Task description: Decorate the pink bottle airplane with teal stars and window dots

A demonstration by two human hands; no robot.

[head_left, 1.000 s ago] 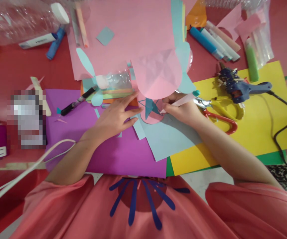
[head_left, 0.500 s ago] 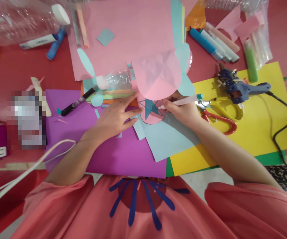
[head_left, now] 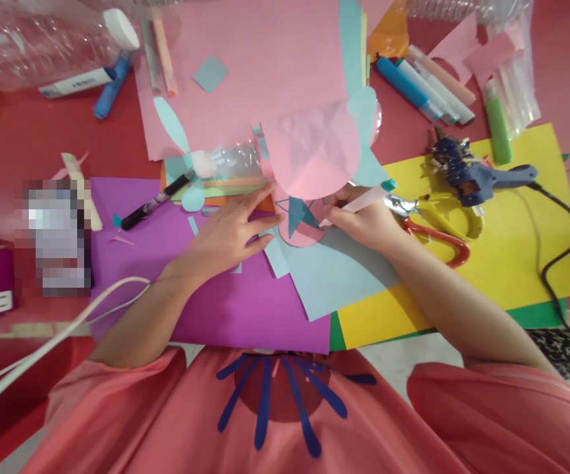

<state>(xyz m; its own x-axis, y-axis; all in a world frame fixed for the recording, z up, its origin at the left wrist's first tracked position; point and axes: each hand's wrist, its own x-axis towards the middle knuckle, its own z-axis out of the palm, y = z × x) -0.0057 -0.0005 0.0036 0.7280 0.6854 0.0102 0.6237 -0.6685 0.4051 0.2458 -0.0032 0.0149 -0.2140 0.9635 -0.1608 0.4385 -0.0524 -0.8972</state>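
My right hand (head_left: 361,214) pinches a white marker (head_left: 364,199) with a teal end, its tip on the right part of a teal star (head_left: 299,216). The star is drawn on a rounded pink paper piece (head_left: 301,238), partly coloured in. With fingers spread, my left hand (head_left: 238,230) presses at the left edge of that piece. Just beyond lies a clear plastic bottle (head_left: 235,158) on its side, a larger pink paper flap (head_left: 314,155) over it. Light blue paper shapes (head_left: 366,168) stick out at its right end, and a propeller-like pair (head_left: 172,125) sits at its cap.
Scissors (head_left: 433,224) and a blue glue gun (head_left: 477,179) with a black cord lie on yellow paper (head_left: 517,263) at right. Several markers (head_left: 408,85) are behind them. A black pen (head_left: 156,201) rests at left near a blurred phone (head_left: 60,237). A large bottle (head_left: 43,49) lies back left.
The marker's tip has shifted slightly right and down along the star, and its teal end has dipped left. My left hand stays in place.
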